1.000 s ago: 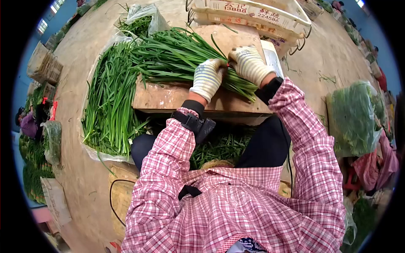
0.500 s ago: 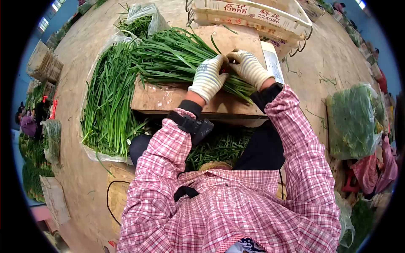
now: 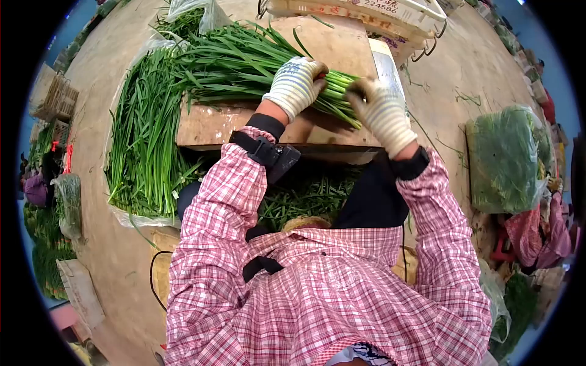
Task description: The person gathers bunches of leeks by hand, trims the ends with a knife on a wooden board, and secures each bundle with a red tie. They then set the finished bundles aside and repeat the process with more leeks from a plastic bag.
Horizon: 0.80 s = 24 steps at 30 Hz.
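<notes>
A bundle of garlic chives (image 3: 235, 64) lies across a wooden board (image 3: 217, 125), its pale stem ends pointing right. My left hand (image 3: 296, 86), in a striped knit glove, is closed around the bundle near its stems. A bit of red shows by its fingertips, too small to make out. My right hand (image 3: 381, 113), gloved the same way, is beside the stem ends with its fingers curved and apart; nothing shows in it. A large heap of chives (image 3: 146, 131) in clear plastic lies left of the board.
White plastic crates (image 3: 390, 24) stand beyond the board. A light flat piece (image 3: 386, 67) lies at its right end. To the right is a plastic-wrapped green bale (image 3: 503, 160). Loose green leaves (image 3: 308, 198) lie below the board, between my legs.
My right hand has moved away from my left, right and down to the stem ends. My left hand has stayed on the bundle. The whole view has shifted slightly.
</notes>
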Available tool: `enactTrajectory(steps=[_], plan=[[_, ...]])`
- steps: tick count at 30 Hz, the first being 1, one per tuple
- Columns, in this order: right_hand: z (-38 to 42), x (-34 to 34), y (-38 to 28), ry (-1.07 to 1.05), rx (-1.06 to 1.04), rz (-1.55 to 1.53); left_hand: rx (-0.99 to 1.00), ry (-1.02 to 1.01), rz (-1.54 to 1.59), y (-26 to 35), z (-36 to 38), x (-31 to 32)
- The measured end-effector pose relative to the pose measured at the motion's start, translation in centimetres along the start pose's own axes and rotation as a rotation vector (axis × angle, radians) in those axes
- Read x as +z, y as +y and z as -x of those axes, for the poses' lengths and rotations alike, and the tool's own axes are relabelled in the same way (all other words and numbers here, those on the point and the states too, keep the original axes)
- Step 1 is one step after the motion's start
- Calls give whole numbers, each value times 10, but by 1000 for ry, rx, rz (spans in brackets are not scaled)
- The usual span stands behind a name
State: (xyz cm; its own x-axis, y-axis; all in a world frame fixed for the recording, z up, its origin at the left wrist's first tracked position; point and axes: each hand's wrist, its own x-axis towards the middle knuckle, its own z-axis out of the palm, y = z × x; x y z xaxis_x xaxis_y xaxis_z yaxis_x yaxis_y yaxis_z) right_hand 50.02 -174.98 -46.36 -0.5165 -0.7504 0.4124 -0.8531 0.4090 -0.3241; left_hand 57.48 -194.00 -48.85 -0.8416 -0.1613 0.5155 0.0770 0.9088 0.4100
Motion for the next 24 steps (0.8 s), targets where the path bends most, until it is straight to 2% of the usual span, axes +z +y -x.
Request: enactTrajectory(steps=[2, 3, 5, 9, 11, 12, 15, 17, 21, 24], plan=[[21, -2, -4, -251, -6, 239, 84, 61, -118, -2, 2, 7], [28, 1, -8, -295, -25, 347, 82, 60, -117, 0, 0, 8], [33, 12, -5, -318, -26, 379, 159, -47, -315, 3, -4, 7], [31, 12, 2, -168, -40, 253, 116, -279, -107, -10, -17, -14], [27, 9, 3, -125, -59, 286, 98, -215, 144, -18, -16, -16], [25, 8, 2, -126, -61, 284, 67, -294, 154, -19, -16, -19], [16, -2, -1, -246, -43, 364, 168, -345, 8, -16, -11, -22], [11, -17, 3, -315, -46, 341, 141, -384, -49, -12, -8, -21], [17, -43, 19, -250, -121, 415, 145, -363, -21, -10, -5, -26], [30, -96, 37, -358, 37, 489, 177, -319, -40, -16, -4, -20]])
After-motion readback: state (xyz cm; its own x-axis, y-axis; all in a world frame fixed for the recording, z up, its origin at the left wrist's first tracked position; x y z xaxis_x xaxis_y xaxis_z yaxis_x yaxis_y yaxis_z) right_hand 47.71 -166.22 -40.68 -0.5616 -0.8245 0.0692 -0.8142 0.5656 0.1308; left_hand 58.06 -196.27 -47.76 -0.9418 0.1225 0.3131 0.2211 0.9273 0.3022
